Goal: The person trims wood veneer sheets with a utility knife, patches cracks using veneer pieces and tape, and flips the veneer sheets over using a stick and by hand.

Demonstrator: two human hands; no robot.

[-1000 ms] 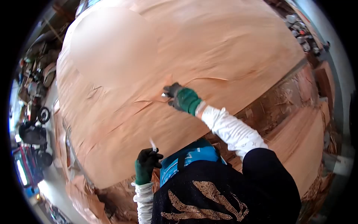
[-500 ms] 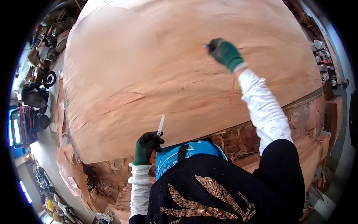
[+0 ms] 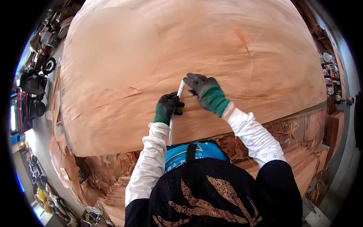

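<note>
White strip [image 3: 180,89] | pinched in left fingers [image 3: 175,103] | right fingers [image 3: 194,78] at upper tip, grip unclear

White lettering is noted on the blue cloth [image 3: 177,153] at the waist, below the left fingers [image 3: 176,104] and right fingers [image 3: 194,79]. In its small line, "400-" is tentatively read; the remainder is too small to be resolved. Larger Chinese characters, interrupted by the black strap [image 3: 191,152], cannot be read with confidence. Small grey motifs are printed on the white sleeves [image 3: 147,151], behind the fingers; no lettering is resolved there.
</note>
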